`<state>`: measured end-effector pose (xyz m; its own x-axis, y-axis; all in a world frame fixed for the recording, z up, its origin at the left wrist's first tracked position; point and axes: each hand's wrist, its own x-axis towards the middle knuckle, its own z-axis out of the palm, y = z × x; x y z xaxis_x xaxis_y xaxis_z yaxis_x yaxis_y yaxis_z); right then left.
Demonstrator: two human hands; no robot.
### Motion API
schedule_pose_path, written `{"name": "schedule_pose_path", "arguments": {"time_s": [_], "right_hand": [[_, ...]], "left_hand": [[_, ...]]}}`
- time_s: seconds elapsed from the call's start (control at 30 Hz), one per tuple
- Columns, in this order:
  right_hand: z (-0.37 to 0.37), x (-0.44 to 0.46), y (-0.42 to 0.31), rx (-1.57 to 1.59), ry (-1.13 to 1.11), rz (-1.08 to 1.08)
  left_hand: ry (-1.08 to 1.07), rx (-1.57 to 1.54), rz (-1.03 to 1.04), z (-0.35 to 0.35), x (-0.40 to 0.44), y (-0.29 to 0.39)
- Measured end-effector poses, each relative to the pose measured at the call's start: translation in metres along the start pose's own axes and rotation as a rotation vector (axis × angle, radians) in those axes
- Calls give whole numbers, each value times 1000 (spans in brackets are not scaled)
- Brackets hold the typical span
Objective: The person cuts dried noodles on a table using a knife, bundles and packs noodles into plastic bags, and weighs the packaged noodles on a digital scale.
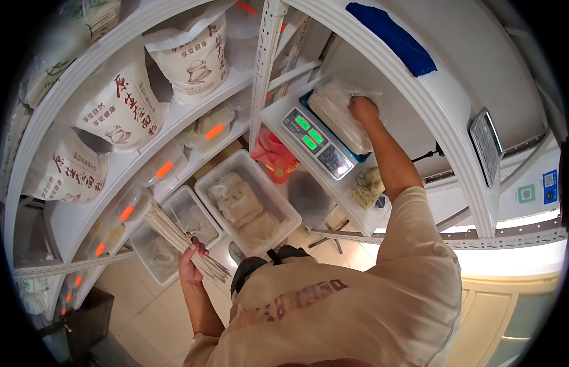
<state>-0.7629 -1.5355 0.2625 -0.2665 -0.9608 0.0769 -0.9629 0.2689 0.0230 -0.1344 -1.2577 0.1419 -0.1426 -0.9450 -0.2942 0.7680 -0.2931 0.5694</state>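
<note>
A loose bundle of long, thin, pale dried noodles [165,225] is in my left hand [193,258], with the fingers wrapped round it near its lower end. Over the counter at the right, my right hand [363,111] is closed at the side of a clear plastic bag of dried noodles [336,116]; its fingertips are partly hidden. That bag lies on the tray of a digital scale [319,144], whose green displays are lit.
Printed white flour sacks [121,104] stand on the left shelf. Below are an open plastic bin [290,214] with bagged goods and smaller tubs [214,229]. Beside the scale are a red bag [275,156] and a yellowish bundle [365,188]. A shelf post [264,67] rises between the shelves.
</note>
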Motion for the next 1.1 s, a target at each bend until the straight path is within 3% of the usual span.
{"name": "schedule_pose_path", "arguments": {"time_s": [0.23,0.33,0.53,0.6,0.63,0.7,0.83,0.9,1.03,1.1], "right_hand": [[-6,3,-1,-38,29,35],[-18,-1,-14,-63,-86,72],[2,9,-1,-224,169,-39],[-26,-2,-18,-113,-69,46],[-19,0,-14,-114,-70,46],[0,2,-2,-194,206,-85],[3,10,4,-268,207,-147],[-12,4,-4,-184,45,-58],[-34,2,-1,-130,20,-39],[-60,-3,-9,6,-203,41]], "left_hand": [[16,1,3,6,-1,0],[25,-4,-4,3,-3,-1],[39,-13,-1,4,-3,-1],[46,-14,-1,3,-5,-1],[46,-15,3,4,-4,-2],[46,-14,2,5,-4,-2],[13,-23,0,6,-2,-3],[21,-25,-8,5,-3,-2],[6,-26,-6,5,-1,-2],[0,-42,-21,3,0,-3]]}}
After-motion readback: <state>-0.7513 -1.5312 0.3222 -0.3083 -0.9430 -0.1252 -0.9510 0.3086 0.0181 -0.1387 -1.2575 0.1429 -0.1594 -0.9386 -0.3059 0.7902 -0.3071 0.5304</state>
